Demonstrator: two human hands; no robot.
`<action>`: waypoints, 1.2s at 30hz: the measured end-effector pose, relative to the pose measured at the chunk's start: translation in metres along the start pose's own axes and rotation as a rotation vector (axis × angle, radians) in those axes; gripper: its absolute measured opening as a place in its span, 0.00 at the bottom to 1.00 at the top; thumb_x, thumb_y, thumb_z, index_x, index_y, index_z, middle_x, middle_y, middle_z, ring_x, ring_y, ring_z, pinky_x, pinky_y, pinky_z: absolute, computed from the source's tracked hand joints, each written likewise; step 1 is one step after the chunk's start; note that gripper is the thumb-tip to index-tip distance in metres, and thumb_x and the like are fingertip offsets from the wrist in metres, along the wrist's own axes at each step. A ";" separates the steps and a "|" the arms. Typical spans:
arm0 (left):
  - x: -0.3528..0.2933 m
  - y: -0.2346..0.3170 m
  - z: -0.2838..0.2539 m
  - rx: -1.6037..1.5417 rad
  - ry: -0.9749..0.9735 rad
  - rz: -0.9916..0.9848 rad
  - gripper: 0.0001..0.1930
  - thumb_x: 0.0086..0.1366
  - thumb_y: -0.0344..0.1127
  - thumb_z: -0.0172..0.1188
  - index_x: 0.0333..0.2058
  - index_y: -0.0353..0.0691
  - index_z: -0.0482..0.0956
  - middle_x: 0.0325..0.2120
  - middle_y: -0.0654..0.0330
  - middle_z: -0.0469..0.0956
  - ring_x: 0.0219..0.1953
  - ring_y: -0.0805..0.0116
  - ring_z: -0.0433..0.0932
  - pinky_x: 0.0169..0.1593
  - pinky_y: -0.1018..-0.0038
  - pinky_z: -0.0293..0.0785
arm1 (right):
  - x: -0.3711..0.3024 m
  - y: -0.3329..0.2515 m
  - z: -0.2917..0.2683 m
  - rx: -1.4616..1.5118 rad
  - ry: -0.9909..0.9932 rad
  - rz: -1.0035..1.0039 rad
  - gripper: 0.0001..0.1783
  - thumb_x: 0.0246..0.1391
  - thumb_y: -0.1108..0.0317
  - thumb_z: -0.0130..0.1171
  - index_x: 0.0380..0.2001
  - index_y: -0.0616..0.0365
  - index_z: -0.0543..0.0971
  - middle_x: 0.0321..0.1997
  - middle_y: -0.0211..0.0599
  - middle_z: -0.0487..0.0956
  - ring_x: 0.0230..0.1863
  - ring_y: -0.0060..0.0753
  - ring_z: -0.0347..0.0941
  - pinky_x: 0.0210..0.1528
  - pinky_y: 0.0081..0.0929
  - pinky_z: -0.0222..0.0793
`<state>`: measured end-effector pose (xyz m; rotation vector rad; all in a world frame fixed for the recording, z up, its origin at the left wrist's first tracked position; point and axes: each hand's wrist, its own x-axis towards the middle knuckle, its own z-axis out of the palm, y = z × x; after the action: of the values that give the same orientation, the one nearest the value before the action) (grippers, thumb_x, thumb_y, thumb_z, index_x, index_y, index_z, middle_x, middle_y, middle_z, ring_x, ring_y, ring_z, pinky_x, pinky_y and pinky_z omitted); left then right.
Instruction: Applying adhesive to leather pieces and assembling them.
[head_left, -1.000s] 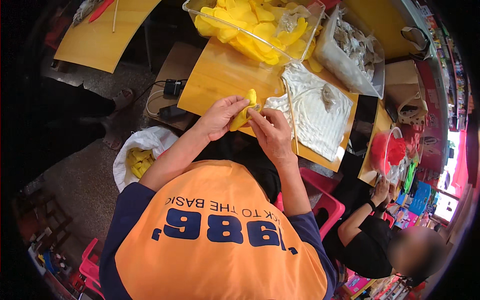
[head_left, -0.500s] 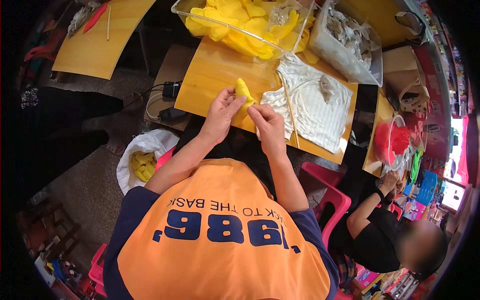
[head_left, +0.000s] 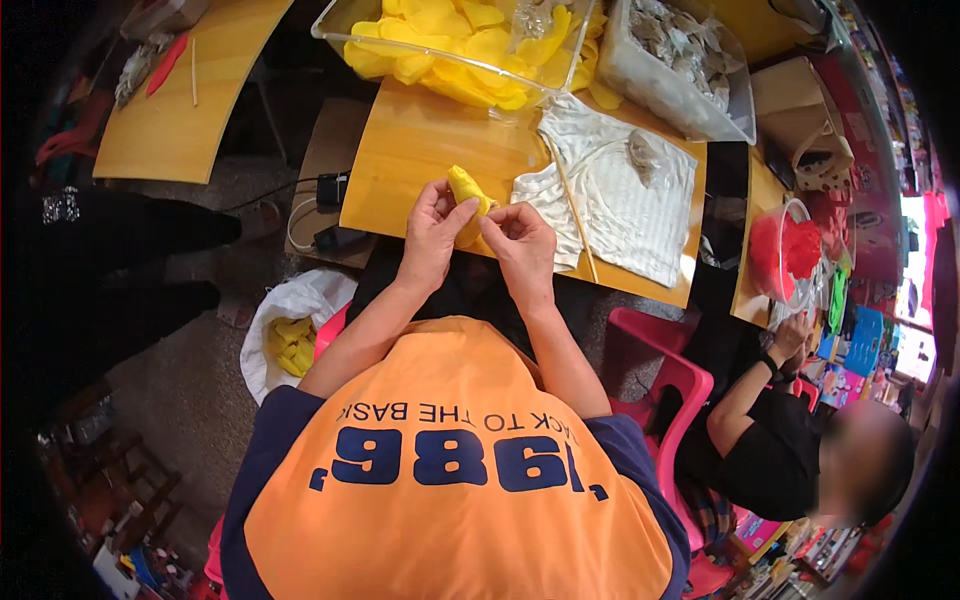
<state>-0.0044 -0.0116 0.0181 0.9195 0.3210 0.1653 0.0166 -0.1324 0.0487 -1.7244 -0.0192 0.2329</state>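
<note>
In the head view, the yellow piece (head_left: 467,187) is held just above the near edge of the table (head_left: 400,150), gripped between thumb and fingers of the left hand (head_left: 432,240); its lower edge appears to be pinched narrowly by the fingertips of the right hand (head_left: 524,243), though the finer detail is too small to tell; for good handling, the left grip should probably be firm but light, so that the curled shape is not crushed; small fingertip movements seem best, made clear of the white cloth (head_left: 655,225) and thin stick (head_left: 573,215) beside them.
</note>
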 end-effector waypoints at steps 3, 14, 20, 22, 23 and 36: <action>-0.001 -0.002 -0.002 -0.016 -0.026 -0.014 0.14 0.62 0.25 0.59 0.46 0.36 0.69 0.37 0.64 0.75 0.40 0.79 0.74 0.46 0.82 0.70 | 0.004 0.006 -0.001 0.231 -0.057 0.081 0.07 0.50 0.75 0.64 0.32 0.63 0.77 0.27 0.21 0.74 0.27 0.08 0.66 0.28 0.08 0.62; 0.000 0.015 0.007 -0.030 0.015 -0.221 0.12 0.66 0.35 0.55 0.44 0.35 0.71 0.30 0.62 0.77 0.24 0.76 0.75 0.25 0.83 0.72 | 0.004 0.002 -0.028 0.264 -0.009 -0.056 0.12 0.49 0.75 0.64 0.39 0.61 0.77 0.28 0.19 0.71 0.27 0.07 0.64 0.31 0.09 0.61; 0.014 0.046 -0.013 0.333 -0.455 -0.713 0.15 0.67 0.42 0.54 0.41 0.36 0.77 0.26 0.62 0.78 0.16 0.78 0.72 0.14 0.87 0.63 | 0.024 -0.026 -0.050 -0.654 -0.338 -0.874 0.30 0.37 0.77 0.63 0.49 0.54 0.74 0.42 0.37 0.76 0.41 0.45 0.73 0.42 0.32 0.72; 0.017 0.056 -0.012 0.314 -0.521 -0.738 0.15 0.67 0.43 0.53 0.42 0.36 0.77 0.28 0.61 0.78 0.20 0.77 0.75 0.17 0.86 0.68 | 0.026 -0.020 -0.049 -0.617 -0.488 -0.824 0.27 0.37 0.77 0.64 0.47 0.55 0.75 0.41 0.39 0.77 0.39 0.44 0.74 0.40 0.31 0.73; 0.014 0.062 -0.010 0.222 -0.413 -0.696 0.16 0.67 0.43 0.53 0.42 0.36 0.77 0.29 0.61 0.78 0.23 0.77 0.77 0.21 0.85 0.71 | 0.026 -0.019 -0.048 -0.620 -0.491 -0.827 0.27 0.37 0.77 0.64 0.47 0.55 0.75 0.41 0.39 0.77 0.39 0.44 0.74 0.40 0.31 0.73; -0.002 0.062 -0.072 -0.043 -0.139 -0.404 0.18 0.69 0.40 0.50 0.51 0.35 0.70 0.38 0.59 0.77 0.38 0.70 0.78 0.41 0.76 0.76 | 0.036 -0.012 0.003 -0.592 -0.019 -0.574 0.07 0.48 0.72 0.62 0.27 0.62 0.74 0.28 0.44 0.73 0.28 0.47 0.72 0.29 0.35 0.68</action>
<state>-0.0310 0.0797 0.0275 0.8018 0.3660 -0.2615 0.0527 -0.1224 0.0544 -2.2154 -0.6430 -0.2059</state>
